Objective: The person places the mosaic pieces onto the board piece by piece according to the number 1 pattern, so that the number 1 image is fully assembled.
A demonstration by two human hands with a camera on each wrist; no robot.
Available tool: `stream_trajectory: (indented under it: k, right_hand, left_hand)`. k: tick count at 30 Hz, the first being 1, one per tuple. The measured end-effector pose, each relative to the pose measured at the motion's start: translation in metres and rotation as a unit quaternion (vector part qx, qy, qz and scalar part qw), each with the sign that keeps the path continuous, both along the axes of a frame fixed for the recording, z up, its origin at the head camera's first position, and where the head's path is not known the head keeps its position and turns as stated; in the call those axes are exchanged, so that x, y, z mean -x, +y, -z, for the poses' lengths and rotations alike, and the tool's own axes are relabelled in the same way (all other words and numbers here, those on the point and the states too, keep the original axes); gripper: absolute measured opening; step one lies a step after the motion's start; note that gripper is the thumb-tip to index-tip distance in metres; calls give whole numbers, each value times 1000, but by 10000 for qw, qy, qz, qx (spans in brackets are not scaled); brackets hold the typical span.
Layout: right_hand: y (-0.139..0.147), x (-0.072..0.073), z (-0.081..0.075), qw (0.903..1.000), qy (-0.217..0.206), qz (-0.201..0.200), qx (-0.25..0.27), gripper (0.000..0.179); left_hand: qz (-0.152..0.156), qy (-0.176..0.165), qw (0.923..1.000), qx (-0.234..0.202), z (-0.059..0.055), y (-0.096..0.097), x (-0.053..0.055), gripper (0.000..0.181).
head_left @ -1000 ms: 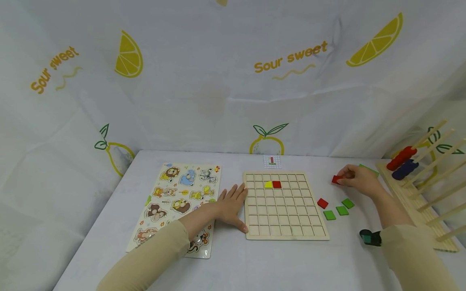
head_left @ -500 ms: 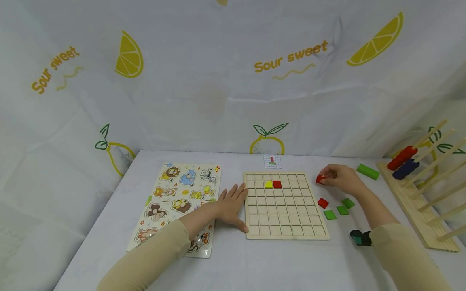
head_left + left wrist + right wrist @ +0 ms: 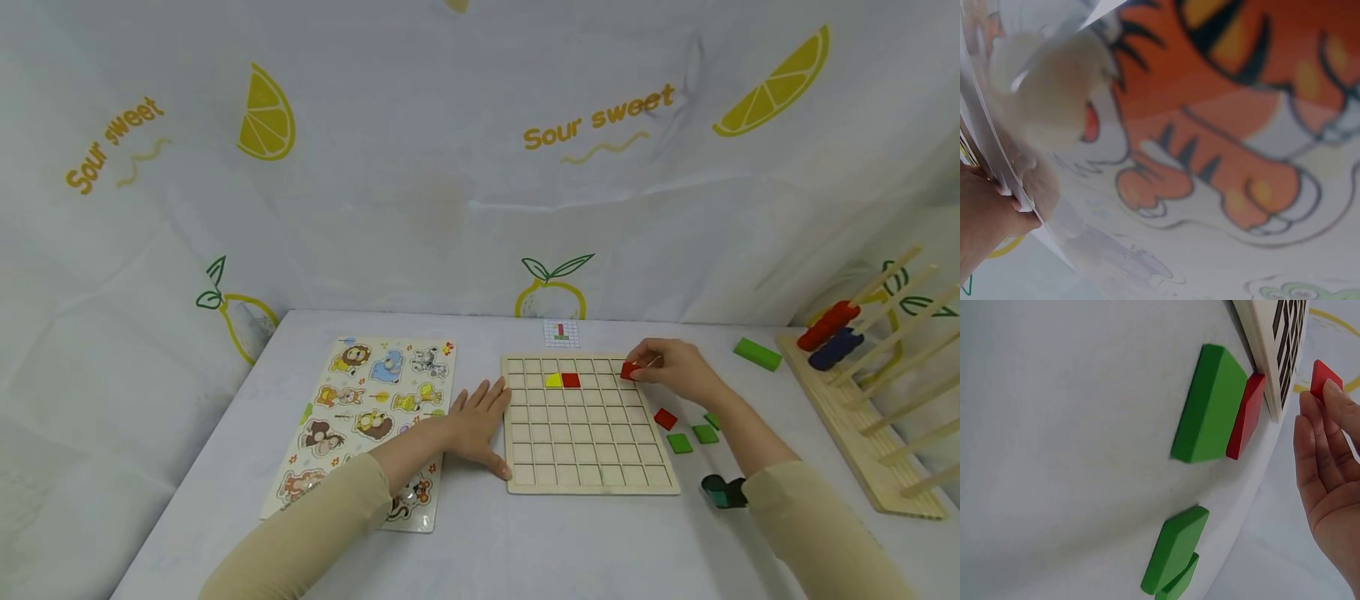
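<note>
Between thumb and fingers my right hand (image 3: pixel 671 367) pinches a red square tile (image 3: pixel 628 371), over the top right corner of the wooden grid board (image 3: pixel 555 492). In the right wrist view the red tile (image 3: pixel 1325 380) sticks up from the fingertips. My left hand (image 3: pixel 474 427) lies with fingers spread along the board's left edge, its thumb at the lower left corner. A yellow piece with a curved edge (image 3: pixel 553 381) and another red tile (image 3: pixel 571 380) sit side by side in the board's second row.
Right of the board lie a loose red tile (image 3: pixel 665 419) and several green tiles (image 3: pixel 680 443). A green block (image 3: pixel 757 354) and a pegged wooden rack (image 3: pixel 862 433) stand farther right. An animal puzzle board (image 3: pixel 360 400) lies under the left forearm; a small pattern card (image 3: pixel 561 333) is behind the grid.
My right hand has carried the red tile leftward from beside the green block to the grid board's top right corner, uncovering the block. The left hand has stayed still.
</note>
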State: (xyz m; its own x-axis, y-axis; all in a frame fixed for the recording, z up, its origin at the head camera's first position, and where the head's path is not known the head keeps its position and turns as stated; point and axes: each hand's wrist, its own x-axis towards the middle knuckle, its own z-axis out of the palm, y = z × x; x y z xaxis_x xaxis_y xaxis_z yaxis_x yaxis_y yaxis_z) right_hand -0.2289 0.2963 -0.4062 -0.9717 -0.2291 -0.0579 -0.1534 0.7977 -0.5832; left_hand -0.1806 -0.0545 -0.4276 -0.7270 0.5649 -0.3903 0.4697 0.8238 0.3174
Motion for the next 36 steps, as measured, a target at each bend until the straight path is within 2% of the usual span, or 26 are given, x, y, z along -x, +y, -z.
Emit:
stream_trajectory:
  k: [13,28,36]
  right_hand:
    - [-25,3,6,9995,-86,-254,155,11]
    - [-51,2,0,9956,-260,-838,324,12]
    - [-63,3,0,9932,-451,-986,419,10]
  left_hand:
    - [9,14,10000,7,0,0,0,127]
    - [-20,-60,10000,39,-1,0,-1,126]
    - [-35,-96,9999,36,-1,1,-1,125]
